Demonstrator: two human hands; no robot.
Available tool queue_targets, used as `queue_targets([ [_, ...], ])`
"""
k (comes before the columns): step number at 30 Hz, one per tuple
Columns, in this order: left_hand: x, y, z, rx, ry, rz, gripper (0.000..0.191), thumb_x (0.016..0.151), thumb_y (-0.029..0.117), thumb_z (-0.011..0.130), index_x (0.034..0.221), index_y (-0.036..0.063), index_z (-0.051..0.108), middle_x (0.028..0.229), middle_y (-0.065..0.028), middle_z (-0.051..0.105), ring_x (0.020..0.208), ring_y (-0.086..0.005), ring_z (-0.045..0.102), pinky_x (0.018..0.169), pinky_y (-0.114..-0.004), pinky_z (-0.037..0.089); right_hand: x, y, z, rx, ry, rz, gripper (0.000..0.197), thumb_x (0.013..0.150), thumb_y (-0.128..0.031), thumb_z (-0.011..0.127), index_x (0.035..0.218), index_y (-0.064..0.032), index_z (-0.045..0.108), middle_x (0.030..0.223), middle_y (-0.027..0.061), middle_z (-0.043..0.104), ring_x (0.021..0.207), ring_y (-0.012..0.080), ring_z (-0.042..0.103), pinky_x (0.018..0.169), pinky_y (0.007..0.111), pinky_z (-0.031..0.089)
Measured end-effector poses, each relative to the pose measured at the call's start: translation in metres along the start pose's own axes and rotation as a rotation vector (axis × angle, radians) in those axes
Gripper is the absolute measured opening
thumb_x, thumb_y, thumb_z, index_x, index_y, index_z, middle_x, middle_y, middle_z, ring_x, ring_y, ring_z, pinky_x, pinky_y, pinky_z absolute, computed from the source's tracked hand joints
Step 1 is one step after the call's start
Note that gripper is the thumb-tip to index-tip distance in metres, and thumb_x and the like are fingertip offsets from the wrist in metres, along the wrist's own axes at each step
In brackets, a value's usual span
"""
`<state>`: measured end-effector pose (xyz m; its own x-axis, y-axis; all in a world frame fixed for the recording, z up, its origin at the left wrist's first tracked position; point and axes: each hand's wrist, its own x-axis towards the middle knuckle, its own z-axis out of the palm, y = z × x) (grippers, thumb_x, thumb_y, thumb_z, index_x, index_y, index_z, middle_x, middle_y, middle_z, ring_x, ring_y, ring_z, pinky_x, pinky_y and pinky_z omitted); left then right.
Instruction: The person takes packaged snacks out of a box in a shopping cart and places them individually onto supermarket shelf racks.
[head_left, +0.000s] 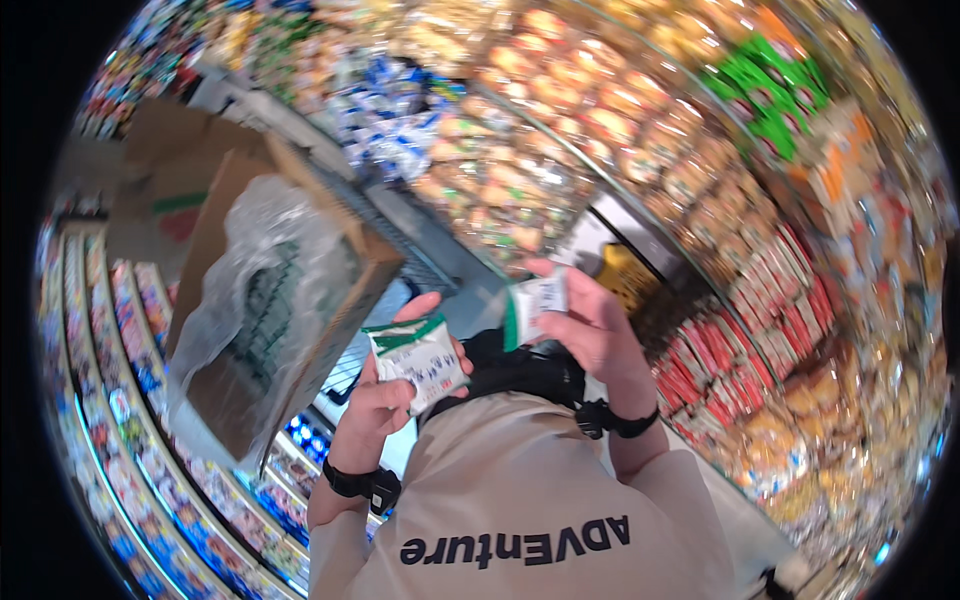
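My left hand (386, 390) holds a small white sachet with a green edge (420, 364), its printed face turned up; there may be a second one beneath it, but I cannot tell. Across from it, my right hand (589, 319) grips another white and green sachet (536, 307) between thumb and fingers. To the left stands an opened cardboard box (360, 292), lined with a crumpled clear plastic bag (281, 206). Inside the liner lie several green-edged packets (274, 307), partly blurred by the plastic.
A glass-divided display of wrapped snacks (600, 112) spreads ahead and to the right, with red and white packets (720, 367) and green packs (772, 94). A white and yellow carton (619, 262) sits in one section. Stocked shelves (142, 450) line the left. The box rests by a grey metal cart (412, 232).
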<state>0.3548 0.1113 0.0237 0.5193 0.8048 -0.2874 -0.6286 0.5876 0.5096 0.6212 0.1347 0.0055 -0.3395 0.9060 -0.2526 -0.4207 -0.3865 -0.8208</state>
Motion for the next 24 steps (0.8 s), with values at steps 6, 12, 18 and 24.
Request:
queue_targets([
  [6,0.095,-0.056,-0.004,0.003,-0.015,-0.131,0.091,0.075,0.014,0.076,0.151,0.0074,0.026,0.129,-0.0216,0.053,0.118,-0.0371,0.058,0.096,-0.048,0.054,-0.022,-0.019,-0.042,-0.026,0.156,-0.015,0.058,0.09,-0.002,0.065,0.143,-0.003,0.039,0.107,0.0083,0.064,0.093,0.0135,0.063,0.078,0.027,0.055],
  [12,0.153,-0.097,0.018,0.004,-0.06,-0.289,0.087,0.077,0.017,0.075,0.15,0.0075,0.03,0.138,-0.0185,0.049,0.126,-0.0352,0.053,0.103,-0.047,0.049,-0.047,-0.014,-0.08,0.025,0.302,-0.116,0.047,0.092,-0.001,0.062,0.135,-0.0043,0.042,0.106,0.006,0.062,0.093,0.0124,0.062,0.079,0.027,0.054],
  [18,0.19,-0.118,0.018,-0.084,-0.155,-0.414,0.089,0.076,0.013,0.076,0.15,0.0069,0.027,0.133,-0.0174,0.053,0.119,-0.0338,0.059,0.096,-0.044,0.055,-0.06,-0.002,-0.112,0.244,0.548,-0.17,0.029,0.086,-0.006,0.072,0.105,-0.0063,0.05,0.102,0.0022,0.059,0.092,0.0078,0.062,0.073,0.022,0.052],
  [24,0.217,-0.123,0.019,-0.073,-0.252,-0.534,0.089,0.075,0.009,0.075,0.149,0.0042,0.028,0.139,-0.0164,0.048,0.127,-0.0323,0.052,0.101,-0.045,0.05,-0.058,0.005,-0.114,0.334,0.611,-0.238,0.025,0.087,-0.008,0.073,0.098,-0.0084,0.051,0.095,0.0001,0.064,0.086,0.0059,0.063,0.07,0.021,0.052],
])
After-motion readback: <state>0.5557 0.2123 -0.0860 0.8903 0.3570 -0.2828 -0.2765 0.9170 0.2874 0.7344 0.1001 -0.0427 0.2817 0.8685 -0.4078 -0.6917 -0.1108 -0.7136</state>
